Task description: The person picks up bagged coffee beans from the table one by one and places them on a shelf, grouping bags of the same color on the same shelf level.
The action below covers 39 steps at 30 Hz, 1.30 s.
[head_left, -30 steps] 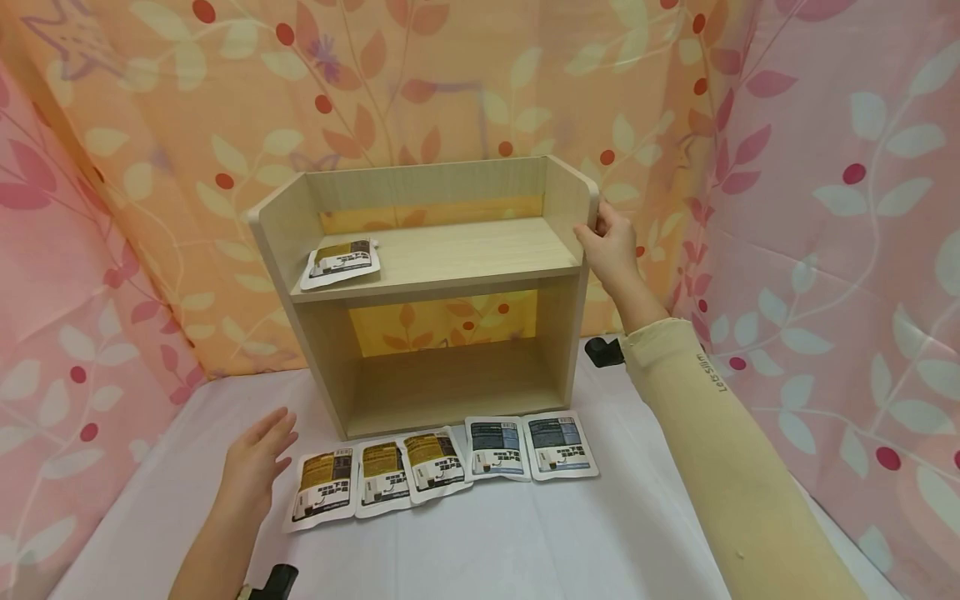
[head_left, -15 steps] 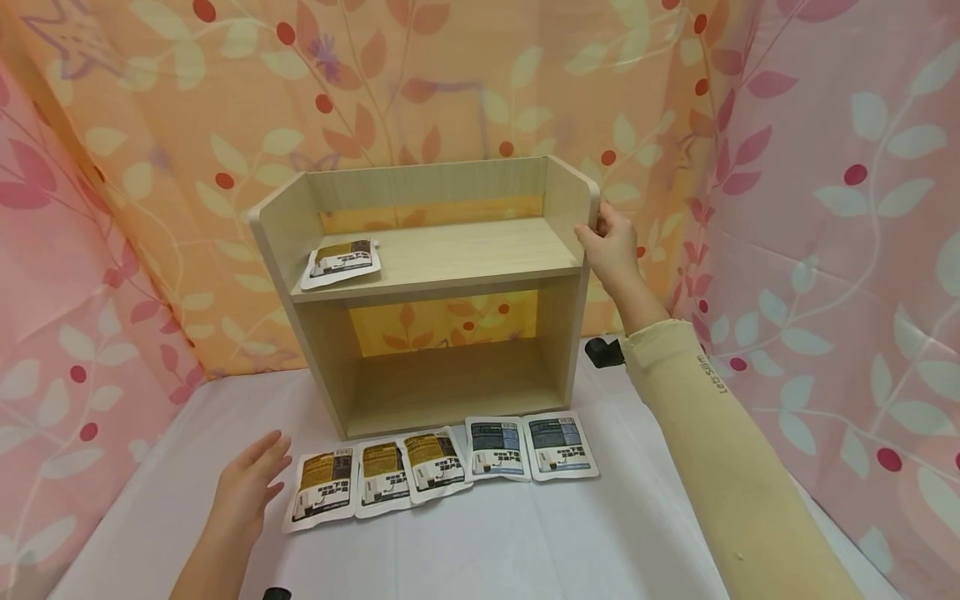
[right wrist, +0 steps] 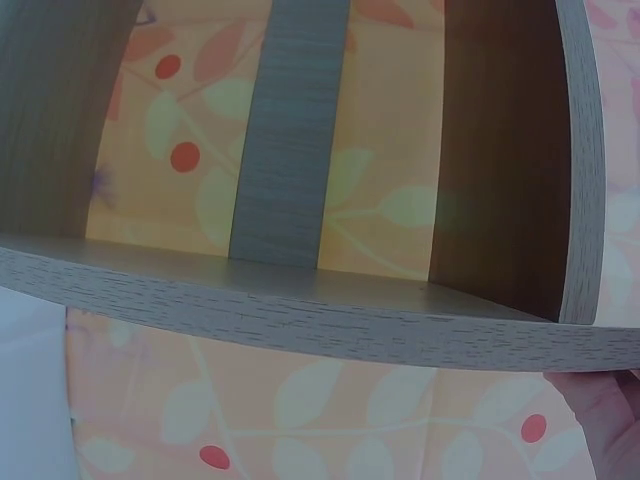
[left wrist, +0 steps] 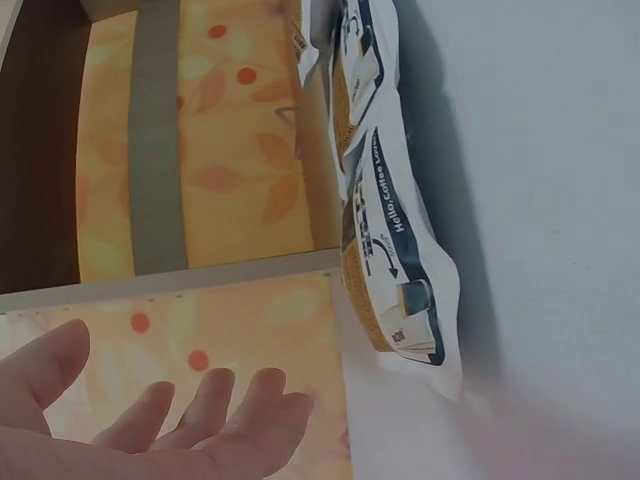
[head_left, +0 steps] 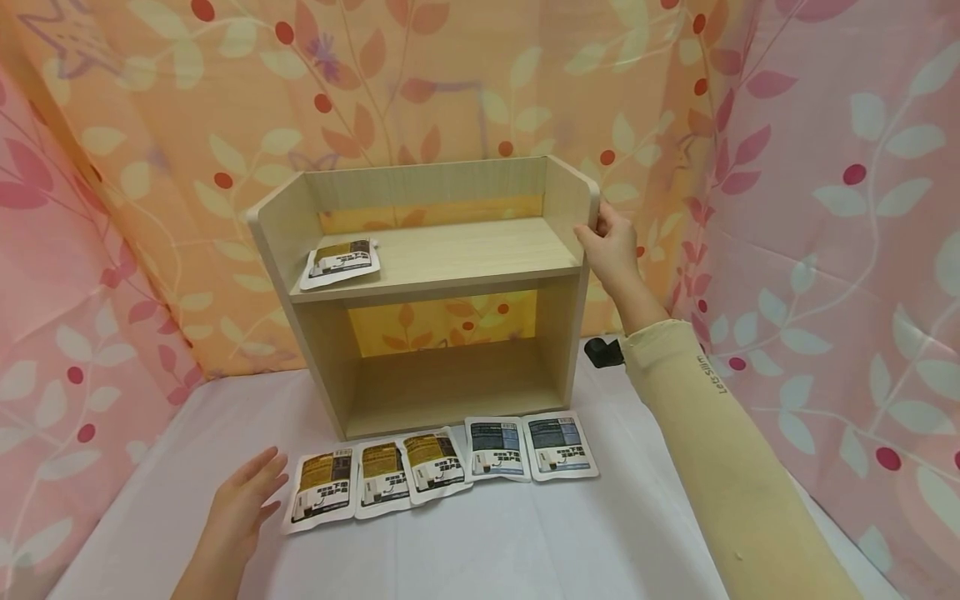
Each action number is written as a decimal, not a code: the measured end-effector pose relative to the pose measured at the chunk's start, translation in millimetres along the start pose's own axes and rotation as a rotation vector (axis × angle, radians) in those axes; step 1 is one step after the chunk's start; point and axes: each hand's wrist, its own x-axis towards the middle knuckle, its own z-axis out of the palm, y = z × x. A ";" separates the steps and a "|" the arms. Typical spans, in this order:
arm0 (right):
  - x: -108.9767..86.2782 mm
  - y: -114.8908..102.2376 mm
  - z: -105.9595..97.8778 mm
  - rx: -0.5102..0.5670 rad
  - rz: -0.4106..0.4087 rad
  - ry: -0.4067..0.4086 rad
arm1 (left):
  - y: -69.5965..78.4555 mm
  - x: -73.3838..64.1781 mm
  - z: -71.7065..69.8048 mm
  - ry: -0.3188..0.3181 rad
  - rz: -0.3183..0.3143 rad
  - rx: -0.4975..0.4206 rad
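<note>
A pale wooden two-tier shelf (head_left: 480,242) stands on the table in the head view. My right hand (head_left: 611,250) grips the edge of its right side panel near the top; in the right wrist view only part of that hand (right wrist: 605,410) shows. My left hand (head_left: 242,508) is held with fingers apart, just left of a white-and-gold pouch (head_left: 322,490), holding nothing. The left wrist view shows the same hand (left wrist: 210,430) with its fingers loosely bent and spread. Another gold-labelled pouch (head_left: 341,262) lies at the left end of the shelf's upper tier.
Along the shelf's front lie two more gold-labelled pouches, a middle one (head_left: 384,477) and an overlapping one (head_left: 435,462), then two blue-labelled pouches, the left (head_left: 497,448) and the right (head_left: 560,446). A white cloth (head_left: 480,550) covers the table. Patterned curtains (head_left: 450,75) surround it.
My left hand has drawn back slightly, down and to the left, toward me. The right hand, the shelf and the pouches stay where they were.
</note>
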 end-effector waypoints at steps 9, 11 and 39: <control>-1.6 -1.3 -0.4 0.006 -0.001 -0.003 | -10.1 0.8 -3.3 0.000 -0.029 0.012; -1.7 -0.7 -0.2 -0.003 -0.007 0.003 | -11.9 1.3 -4.3 -0.001 -0.038 0.018; -0.1 4.1 1.0 -0.009 -0.015 0.022 | -42.3 9.6 -14.8 0.034 -0.143 0.137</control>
